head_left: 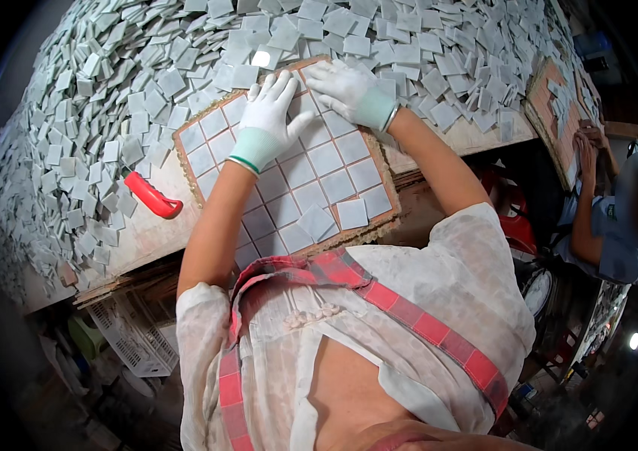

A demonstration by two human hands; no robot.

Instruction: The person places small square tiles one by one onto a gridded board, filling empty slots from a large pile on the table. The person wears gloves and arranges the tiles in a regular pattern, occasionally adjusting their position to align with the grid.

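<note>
In front of me a board with an orange-brown grid (389, 192) lies tilted on the table, its squares filled with pale grey-white tiles (298, 171). My left hand (270, 113), in a white glove with a mint cuff, rests on the tiles toward the upper left, fingers stretched and thumb apart. My right hand (345, 89), gloved alike, lies flat across the board's far corner. Neither hand shows anything in its grasp; what lies under the palms is hidden. Close to my body, a loose tile (317, 222) sits askew over its neighbours, beside another slightly turned tile (352, 213).
A large heap of loose square tiles (183, 56) covers the table's far and left parts. A red-handled tool (152, 195) lies left of the board. At right, another person (608, 218) handles a similar board (552, 124). A white crate (134, 331) stands below the table edge.
</note>
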